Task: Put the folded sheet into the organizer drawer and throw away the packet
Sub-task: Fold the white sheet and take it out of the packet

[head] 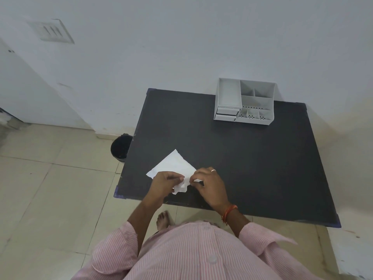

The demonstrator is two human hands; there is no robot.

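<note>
Sheet (172, 166) first: it lies white and thin on the dark counter (252, 158), near the front left corner, one pointed corner aimed away from the person. Both hands are on its near edge. The left hand (164, 181) pinches a crumpled, lifted bit of it between thumb and fingers, and the right hand (210, 183) pinches the same edge just beside, fingertips almost touching the left ones. Whether that crumpled bit is part of the sheet or the packet itself, I cannot tell.

It looks very light, limp and easy to tear or crease, so it probably wants a gentle pinch at a folded edge or corner, with the flat of the fingers supporting it while it is carried.

A white organizer (245, 102) stands at the far side of the counter against the wall, its small drawers (226, 113) at the front left, seemingly shut. A black bin (120, 147) sits on the floor just beside the counter's left edge.
</note>
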